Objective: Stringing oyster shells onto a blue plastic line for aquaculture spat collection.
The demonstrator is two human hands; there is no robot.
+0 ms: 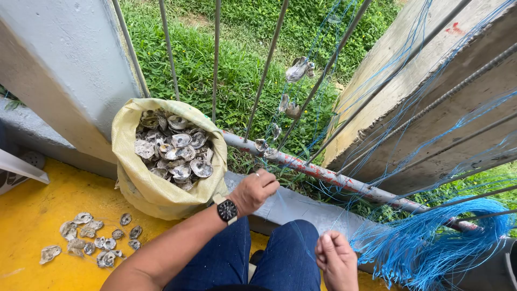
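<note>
My left hand (257,189) pinches blue line (280,207) near rusty rail (323,173), fingers curled tight. My right hand (336,260) loosely closed at knee, grip unclear. Strung oyster shells (291,89) hang above. Best keep line taut, shells evenly spaced. Shell sack (161,188) beside.

One package only: a yellow woven sack (156,188), top rolled down and open, full of grey oyster shells (175,148). It stands on the yellow floor (32,215) at its far edge, against the grey post (70,59). No labels, signs or screens.
</note>
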